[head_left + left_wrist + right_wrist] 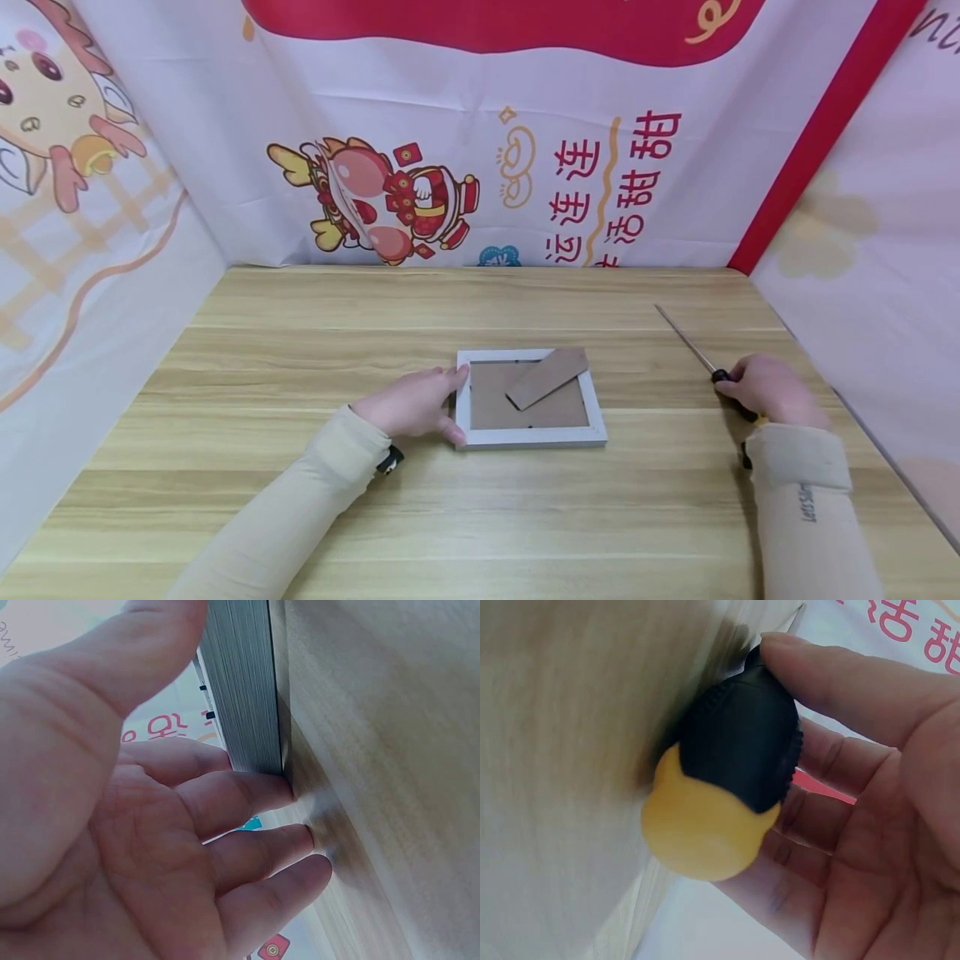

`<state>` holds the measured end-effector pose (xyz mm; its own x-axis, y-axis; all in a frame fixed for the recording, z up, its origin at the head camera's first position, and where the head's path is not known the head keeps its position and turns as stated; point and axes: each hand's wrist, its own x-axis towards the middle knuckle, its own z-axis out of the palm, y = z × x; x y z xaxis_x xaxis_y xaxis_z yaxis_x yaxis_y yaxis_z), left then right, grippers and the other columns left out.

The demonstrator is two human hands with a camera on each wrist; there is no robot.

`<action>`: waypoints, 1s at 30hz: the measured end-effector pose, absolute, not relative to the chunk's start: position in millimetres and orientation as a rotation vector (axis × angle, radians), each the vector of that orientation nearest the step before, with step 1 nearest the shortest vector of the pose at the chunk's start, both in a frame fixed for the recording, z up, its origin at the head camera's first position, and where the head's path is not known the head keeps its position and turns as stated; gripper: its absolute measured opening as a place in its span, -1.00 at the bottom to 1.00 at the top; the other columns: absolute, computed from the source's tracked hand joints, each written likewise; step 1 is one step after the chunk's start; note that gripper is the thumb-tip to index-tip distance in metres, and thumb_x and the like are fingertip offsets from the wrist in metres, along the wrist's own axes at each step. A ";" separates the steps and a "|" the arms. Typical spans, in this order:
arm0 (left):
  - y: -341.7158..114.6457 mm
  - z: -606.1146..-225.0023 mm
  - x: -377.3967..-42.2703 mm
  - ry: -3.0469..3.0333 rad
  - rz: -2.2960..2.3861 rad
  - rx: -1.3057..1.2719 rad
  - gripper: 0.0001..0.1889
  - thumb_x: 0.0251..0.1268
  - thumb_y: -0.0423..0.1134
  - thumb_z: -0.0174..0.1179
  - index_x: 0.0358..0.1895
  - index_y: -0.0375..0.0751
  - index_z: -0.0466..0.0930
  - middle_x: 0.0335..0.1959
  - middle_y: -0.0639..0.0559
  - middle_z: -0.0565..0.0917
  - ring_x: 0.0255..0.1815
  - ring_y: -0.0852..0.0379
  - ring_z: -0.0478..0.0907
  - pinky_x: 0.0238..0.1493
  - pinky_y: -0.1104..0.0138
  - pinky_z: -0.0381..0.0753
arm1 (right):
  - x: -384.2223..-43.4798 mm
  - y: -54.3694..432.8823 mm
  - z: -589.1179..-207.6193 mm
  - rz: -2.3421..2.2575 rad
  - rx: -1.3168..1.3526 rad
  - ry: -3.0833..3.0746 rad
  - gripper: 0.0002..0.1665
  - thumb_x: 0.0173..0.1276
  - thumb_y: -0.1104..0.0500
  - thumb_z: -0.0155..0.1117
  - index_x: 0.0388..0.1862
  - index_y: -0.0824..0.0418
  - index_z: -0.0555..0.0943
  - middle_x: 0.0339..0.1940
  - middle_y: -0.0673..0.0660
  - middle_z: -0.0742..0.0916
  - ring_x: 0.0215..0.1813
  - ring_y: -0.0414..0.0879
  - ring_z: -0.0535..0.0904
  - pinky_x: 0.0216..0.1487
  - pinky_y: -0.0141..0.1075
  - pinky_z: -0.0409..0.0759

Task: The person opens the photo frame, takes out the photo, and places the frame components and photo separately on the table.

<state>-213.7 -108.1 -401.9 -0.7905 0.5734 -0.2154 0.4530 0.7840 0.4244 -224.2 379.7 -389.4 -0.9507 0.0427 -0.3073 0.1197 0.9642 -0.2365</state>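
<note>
A white-edged picture frame point(536, 436) lies face down on the wooden table, its brown backing board point(489, 398) up. A brown stand flap point(551, 377) slants across the board's upper right. At the frame's left end my left hand point(416, 404) grips it, thumb by the near corner and fingers toward the far one. Its grey side edge point(244, 690) shows between thumb and fingers in the left wrist view. On the right, my right hand point(772, 390) holds a screwdriver point(739, 742) by its black handle with a yellow end. The long metal shaft point(686, 339) points away and leftward, low over the table.
The wooden table point(300, 333) reaches back to a white printed cloth point(450, 83) with red lettering and a cartoon figure. More printed cloth hangs along the left side point(90, 250) and the right side point(862, 250).
</note>
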 end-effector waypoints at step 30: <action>-108.3 -401.4 -212.7 2.647 0.488 0.797 0.12 -0.05 0.08 0.50 0.53 -0.36 0.09 0.42 -0.26 0.36 0.18 0.05 0.46 0.29 0.15 0.42 | -220.2 379.8 -387.0 -0.464 0.275 2.831 -0.47 0.42 0.00 0.21 -0.12 0.53 0.61 -0.34 0.30 0.66 -0.31 0.12 0.54 -0.32 -0.08 0.53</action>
<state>-212.7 -108.3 -401.4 -0.7879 0.5777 -0.2132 0.4635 0.7844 0.4122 -220.2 379.8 -387.0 -0.9486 0.1428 -0.2825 0.2256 0.9311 -0.2868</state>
